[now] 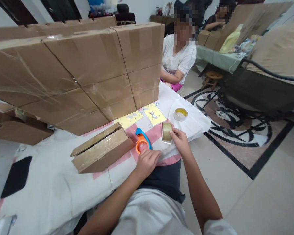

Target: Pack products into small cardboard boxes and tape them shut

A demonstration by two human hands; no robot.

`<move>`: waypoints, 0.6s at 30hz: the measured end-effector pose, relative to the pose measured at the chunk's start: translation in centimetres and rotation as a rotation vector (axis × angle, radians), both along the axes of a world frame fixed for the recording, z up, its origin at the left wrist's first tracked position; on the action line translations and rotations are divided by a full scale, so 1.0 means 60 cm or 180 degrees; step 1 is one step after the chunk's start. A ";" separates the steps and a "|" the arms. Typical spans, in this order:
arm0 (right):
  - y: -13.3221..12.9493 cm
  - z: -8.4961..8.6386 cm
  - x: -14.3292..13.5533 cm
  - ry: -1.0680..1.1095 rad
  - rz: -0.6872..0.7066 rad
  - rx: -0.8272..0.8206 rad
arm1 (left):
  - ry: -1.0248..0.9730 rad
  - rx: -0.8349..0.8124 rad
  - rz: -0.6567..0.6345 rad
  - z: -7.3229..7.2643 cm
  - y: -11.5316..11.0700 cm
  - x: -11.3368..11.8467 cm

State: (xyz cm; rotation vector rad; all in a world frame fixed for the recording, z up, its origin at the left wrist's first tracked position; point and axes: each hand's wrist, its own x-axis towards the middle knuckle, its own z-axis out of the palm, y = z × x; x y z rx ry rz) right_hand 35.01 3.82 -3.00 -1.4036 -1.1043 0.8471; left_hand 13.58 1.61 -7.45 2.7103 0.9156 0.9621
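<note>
My right hand [180, 140] pinches the edge of a roll of clear brownish tape [167, 132], upright over the table's near edge. At the near edge of an orange and blue tape dispenser [142, 142] lies my left hand [147, 163], palm down with its fingers loosely spread. No tape roll shows on the dispenser's orange ring. To the left, a closed-up cardboard box [105, 151] rests on the cloth, a gap showing along its top flaps. Another tape roll [180, 113] lies flat near the table's right corner.
Stacked, taped cardboard boxes [88, 68] form a wall along the table's [54, 182] far side. A person [180, 58] in a white shirt sits beyond the right corner. A black cloth [17, 176] lies at the left; a stool [213, 76] stands farther off.
</note>
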 end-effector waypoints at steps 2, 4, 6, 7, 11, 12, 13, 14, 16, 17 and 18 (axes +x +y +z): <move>-0.010 0.014 0.000 -0.0444 -0.0055 0.0169 | -0.0153 -0.0028 0.0408 0.003 0.000 -0.024; -0.018 0.029 0.004 -0.0970 -0.0063 0.0389 | -0.0077 -0.0121 0.0925 0.013 0.004 -0.045; -0.025 0.041 0.008 -0.1446 0.0042 0.0599 | 0.0312 -0.0320 0.1368 0.026 0.010 -0.062; -0.028 0.047 0.010 -0.1647 0.0122 0.0688 | 0.0552 -0.0431 0.1496 0.032 0.012 -0.067; -0.041 0.059 0.010 -0.2199 0.0483 0.0965 | 0.0889 -0.0714 0.1526 0.032 0.016 -0.073; -0.044 0.060 0.009 -0.2279 0.0547 0.1019 | 0.0819 -0.0786 0.1528 0.025 0.016 -0.072; -0.048 0.060 0.008 -0.2344 0.0591 0.1075 | 0.0720 -0.0871 0.1545 0.017 0.016 -0.070; -0.051 0.059 0.006 -0.2402 0.0620 0.1130 | 0.0599 -0.0957 0.1564 0.008 0.016 -0.069; -0.058 0.059 0.002 -0.2506 0.0674 0.1196 | 0.0271 -0.1091 0.1561 -0.006 0.017 -0.067; -0.063 0.060 0.000 -0.2549 0.0699 0.1210 | 0.0070 -0.1127 0.1503 -0.010 0.018 -0.067; -0.067 0.062 -0.002 -0.2584 0.0722 0.1217 | -0.0147 -0.1137 0.1412 -0.011 0.019 -0.067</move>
